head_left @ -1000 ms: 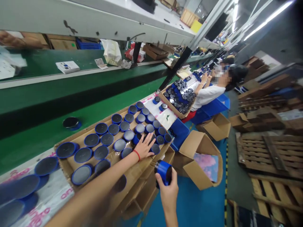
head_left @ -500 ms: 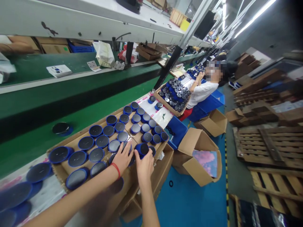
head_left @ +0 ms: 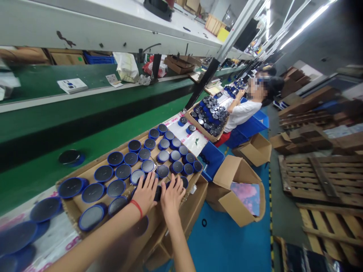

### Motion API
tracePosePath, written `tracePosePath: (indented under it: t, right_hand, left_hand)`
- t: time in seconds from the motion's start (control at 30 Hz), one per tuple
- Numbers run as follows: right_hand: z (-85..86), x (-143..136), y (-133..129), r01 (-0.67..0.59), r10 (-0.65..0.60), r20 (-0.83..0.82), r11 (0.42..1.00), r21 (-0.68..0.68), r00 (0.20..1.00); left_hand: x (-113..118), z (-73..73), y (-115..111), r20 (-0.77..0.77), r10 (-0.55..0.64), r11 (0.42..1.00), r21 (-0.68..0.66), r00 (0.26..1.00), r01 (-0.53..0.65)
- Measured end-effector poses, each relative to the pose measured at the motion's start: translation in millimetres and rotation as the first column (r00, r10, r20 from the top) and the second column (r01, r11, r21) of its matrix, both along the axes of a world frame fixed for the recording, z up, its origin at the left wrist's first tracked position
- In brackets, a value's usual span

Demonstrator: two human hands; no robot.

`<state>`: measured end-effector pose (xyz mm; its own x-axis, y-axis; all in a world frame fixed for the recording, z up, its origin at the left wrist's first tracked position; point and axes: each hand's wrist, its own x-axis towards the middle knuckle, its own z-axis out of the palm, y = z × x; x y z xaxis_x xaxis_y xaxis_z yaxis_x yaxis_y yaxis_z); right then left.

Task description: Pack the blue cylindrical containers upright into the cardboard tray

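Observation:
Several short round blue units with dark, shiny tops stand in rows in a shallow cardboard tray (head_left: pixel 103 153). My left hand (head_left: pixel 145 193), a red band at its wrist, lies with fingers spread over units by the tray's near edge. Just to its right, my right hand (head_left: pixel 171 194) rests with fingers stretched apart on other units. Between and beyond the two hands stands one upright unit (head_left: pixel 162 172). A dark-topped unit (head_left: pixel 158 193) shows partly between the hands. My palms hide other units beneath them.
Blurred units (head_left: pixel 45 209) stand on the bench left of the tray. A green conveyor (head_left: pixel 110 132) runs behind. Further along, a box heaped with units (head_left: pixel 210 115) sits near a seated co-worker (head_left: pixel 245 113). An open carton (head_left: pixel 239 192) and a blue bin (head_left: pixel 212 156) are at right.
The tilted unit at my right hand has been let go, and an upright one shows in the tray there. My right fingers have spread flat; my left hand has shifted slightly.

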<state>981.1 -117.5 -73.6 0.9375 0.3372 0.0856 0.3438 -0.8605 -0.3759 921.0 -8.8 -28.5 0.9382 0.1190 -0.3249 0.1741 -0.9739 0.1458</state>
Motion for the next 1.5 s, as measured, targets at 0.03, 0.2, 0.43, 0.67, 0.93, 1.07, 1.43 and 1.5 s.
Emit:
tracePosePath:
  t: [0.03,0.2,0.43,0.67,0.93,1.07,1.43,1.5]
  right_hand:
    - [1.1,1,-1,-0.014,0.014,0.008,1.000,0.011,1.000]
    - [25.6,-5,18,-0.120,0.121,0.001,0.984,0.128,0.993]
    - [72.1,-99,99,-0.747,0.766,-0.006,0.630,0.212,0.643]
    - [29.4,-175,197,-0.991,0.997,-0.012,0.079,-0.109,0.081]
    - [17.2,-176,226,-0.942,0.992,-0.006,-0.119,-0.313,-0.123]
    - [15.9,-177,220,-0.928,0.986,0.015,-0.149,-0.343,-0.164]
    - [44.3,-167,201,-0.982,0.979,0.197,-0.025,-0.185,-0.062]
    - [63.8,-160,176,-0.983,0.962,0.224,0.172,-0.062,0.154]
  left_hand:
    - [-3,2.3,3,0.027,0.010,1.000,-0.001,1.000,-0.010]
    - [-50,13.4,20,0.194,0.102,0.992,0.047,0.976,-0.114]
    - [-229,18.7,52,0.576,0.328,0.824,0.213,0.749,-0.525]
    - [-307,-2.4,77,0.515,0.515,0.709,0.194,0.685,-0.678]
    - [-283,-60.2,101,0.489,0.670,0.598,0.091,0.558,-0.797]
    - [-284,-64.2,97,0.493,0.733,0.535,0.009,0.469,-0.845]
    - [-294,-50.0,99,0.448,0.739,0.567,-0.009,0.504,-0.824]
    - [-287,-47.5,94,0.447,0.747,0.549,0.001,0.492,-0.836]
